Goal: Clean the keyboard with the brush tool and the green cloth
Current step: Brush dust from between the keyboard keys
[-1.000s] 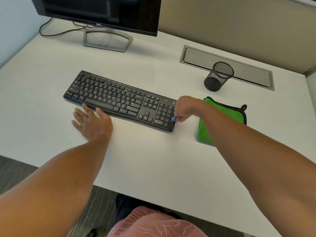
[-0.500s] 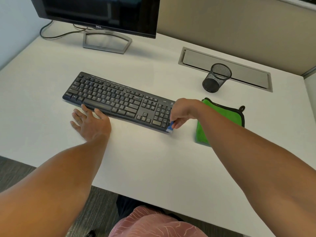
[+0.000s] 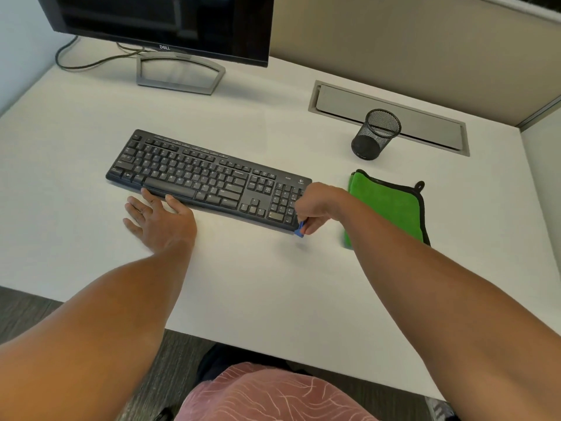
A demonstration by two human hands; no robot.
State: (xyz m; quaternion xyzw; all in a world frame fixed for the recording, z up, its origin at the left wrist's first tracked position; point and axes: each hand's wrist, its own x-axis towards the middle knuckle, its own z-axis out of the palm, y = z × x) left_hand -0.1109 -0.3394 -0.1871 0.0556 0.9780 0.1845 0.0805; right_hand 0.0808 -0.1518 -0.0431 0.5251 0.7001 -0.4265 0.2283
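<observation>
**Brush at the keyboard's near right corner**

The black keyboard (image 3: pixel 209 180) lies slightly askew on the white desk (image 3: pixel 258 284), its left end farther from the person than its right. The right hand (image 3: pixel 317 205) is curled over the number-pad end, fingers closed on a small blue brush tool (image 3: pixel 300 228) — only its blue tip shows below the fingers, at the keyboard's front right corner, and whether bristles touch the keys cannot be told from here. The left hand (image 3: pixel 161 221) lies flat on the desk with fingers spread and straight, fingertips touching the keyboard's front edge near the space bar; it holds nothing.

The green cloth (image 3: pixel 388 205) — black-edged — lies flat just right of the keyboard, partly behind the right forearm. Beyond it stands a black mesh pen cup (image 3: pixel 375 134), and a monitor (image 3: pixel 164 22) sits at the back.
</observation>
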